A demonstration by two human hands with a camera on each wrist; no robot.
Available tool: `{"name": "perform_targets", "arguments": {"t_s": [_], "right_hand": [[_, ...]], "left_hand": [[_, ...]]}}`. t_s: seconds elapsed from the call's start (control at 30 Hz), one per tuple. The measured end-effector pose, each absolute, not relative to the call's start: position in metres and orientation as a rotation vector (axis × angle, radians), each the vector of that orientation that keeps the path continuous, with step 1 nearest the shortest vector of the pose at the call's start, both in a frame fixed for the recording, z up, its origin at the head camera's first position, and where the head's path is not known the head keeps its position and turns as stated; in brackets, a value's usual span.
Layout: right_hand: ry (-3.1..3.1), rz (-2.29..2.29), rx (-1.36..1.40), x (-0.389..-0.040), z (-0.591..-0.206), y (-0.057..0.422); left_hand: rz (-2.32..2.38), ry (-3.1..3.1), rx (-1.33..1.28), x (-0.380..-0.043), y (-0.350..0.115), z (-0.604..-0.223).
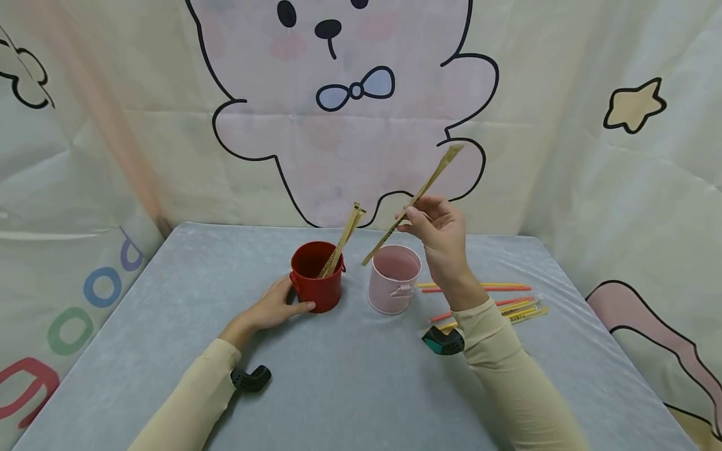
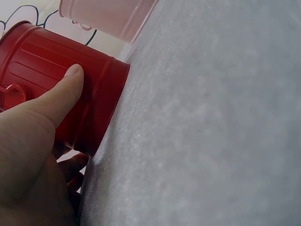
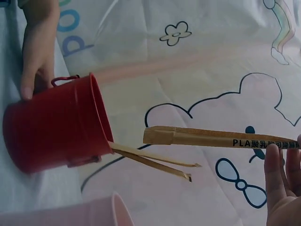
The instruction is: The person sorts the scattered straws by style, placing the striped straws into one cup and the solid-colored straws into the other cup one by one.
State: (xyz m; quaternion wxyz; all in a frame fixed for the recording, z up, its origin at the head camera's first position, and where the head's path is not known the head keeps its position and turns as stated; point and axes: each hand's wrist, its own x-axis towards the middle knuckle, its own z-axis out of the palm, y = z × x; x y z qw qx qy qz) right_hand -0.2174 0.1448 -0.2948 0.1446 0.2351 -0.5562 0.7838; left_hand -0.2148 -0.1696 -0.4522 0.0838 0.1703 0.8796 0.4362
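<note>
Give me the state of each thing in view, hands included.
Red bucket: upright, open-topped.
Leaning sticks: inside the red bucket, tilted, tops sticking out.
Pink bucket: upright, open-topped.
Held stick: wrapped, slanted, in the air.
Loose sticks: lying flat, partly hidden.
Left hand: gripping the red bucket.
Right hand: pinching the held stick.
</note>
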Motion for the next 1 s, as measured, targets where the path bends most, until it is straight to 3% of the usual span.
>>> {"name": "perform_targets", "arguments": {"t_s": [0.33,0.57,1.0], "right_hand": [[-1.617,2.286,0.651,-0.227,-0.307,0.112],[-1.769,2.384,0.463,-0.230,-0.324,0.092],[-2.112,2.374,0.352,-0.236,-0.342,0.083]], "left_hand": [[1.313,2.637,0.527,-0.218,-0.170,-0.453],[1.296,2.651,0.540,-0.217,-0.169,-0.452],[1.302,2.653,0.529,-0.216,-0.168,-0.453]]}}
